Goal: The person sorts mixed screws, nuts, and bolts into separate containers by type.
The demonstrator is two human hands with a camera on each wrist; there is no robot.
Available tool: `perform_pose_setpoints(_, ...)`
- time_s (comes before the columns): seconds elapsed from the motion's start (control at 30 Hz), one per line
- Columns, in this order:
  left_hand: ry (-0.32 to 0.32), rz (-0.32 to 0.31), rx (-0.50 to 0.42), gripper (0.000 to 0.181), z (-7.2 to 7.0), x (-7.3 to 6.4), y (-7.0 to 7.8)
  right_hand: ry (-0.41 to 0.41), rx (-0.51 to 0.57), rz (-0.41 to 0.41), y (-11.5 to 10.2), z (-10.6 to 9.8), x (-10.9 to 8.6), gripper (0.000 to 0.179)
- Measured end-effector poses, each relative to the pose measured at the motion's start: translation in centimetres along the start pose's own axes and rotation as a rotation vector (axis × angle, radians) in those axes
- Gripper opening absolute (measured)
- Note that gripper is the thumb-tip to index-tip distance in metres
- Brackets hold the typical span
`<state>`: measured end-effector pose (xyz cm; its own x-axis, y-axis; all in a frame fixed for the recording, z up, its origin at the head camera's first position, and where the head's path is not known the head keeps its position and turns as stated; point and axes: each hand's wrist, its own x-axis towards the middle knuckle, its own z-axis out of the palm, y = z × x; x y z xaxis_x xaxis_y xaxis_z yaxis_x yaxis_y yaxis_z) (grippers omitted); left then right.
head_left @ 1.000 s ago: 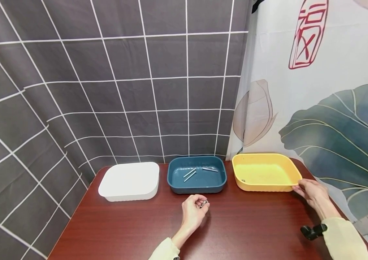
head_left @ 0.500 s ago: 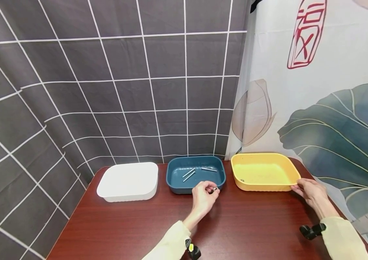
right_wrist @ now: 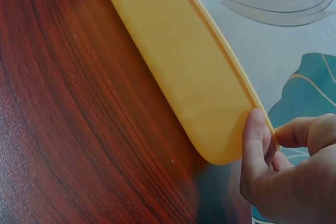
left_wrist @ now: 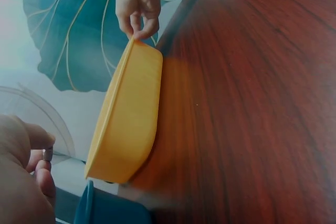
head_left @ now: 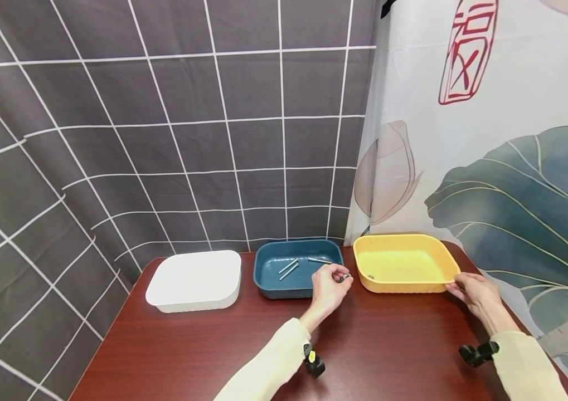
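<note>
My left hand (head_left: 328, 289) pinches a small silvery metal piece (left_wrist: 48, 154) between thumb and fingers. In the head view it is over the right front corner of the blue tray (head_left: 284, 293), close to the yellow tray (head_left: 409, 287). The piece is mostly covered by fingers, and I cannot tell its exact kind. With thumb and fingertips, my right hand (right_wrist: 294, 166) grips the rim of the yellow tray at its right front corner. A small dark bit (head_left: 371, 277) lies inside that tray at the near left. Several slim metal rods (head_left: 289, 272) lie in the blue tray.
A white container (head_left: 193, 281) stands left of the blue tray on the reddish-brown table (head_left: 198, 351). Behind the row hang a grey checked cloth (head_left: 258, 145) and a white printed curtain (head_left: 409, 72). Dark wrist devices (head_left: 479, 353) sit at both cuffs.
My left hand has moved right and forward, from before the blue tray to over its right front corner, still pinching metal. The right hand stays on the yellow rim.
</note>
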<state>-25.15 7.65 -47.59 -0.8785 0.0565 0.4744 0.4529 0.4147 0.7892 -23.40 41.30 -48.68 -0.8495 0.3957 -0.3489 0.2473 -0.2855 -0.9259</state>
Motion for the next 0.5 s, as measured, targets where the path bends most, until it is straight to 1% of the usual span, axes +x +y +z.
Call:
perform_pose_setpoints(0.13,-0.015,-0.017,0.013,0.010,1.2,0.8,0.2,0.000,-0.001,-0.001,0.1,0.0,0.0,0.020)
perform_pose_setpoints(0.27,-0.028,-0.054,0.008,0.009,2.4,1.4,0.7,0.010,-0.002,-0.004,0.1,0.0,0.0,0.022)
perform_pose_setpoints(0.37,-0.042,-0.081,-0.004,0.008,3.3,1.8,1.2,0.014,0.000,-0.004,0.1,0.0,0.0,0.022)
perform_pose_setpoints(0.5,-0.068,-0.094,0.011,0.008,4.3,2.1,1.8,0.015,0.007,-0.006,0.1,0.0,-0.1,0.019)
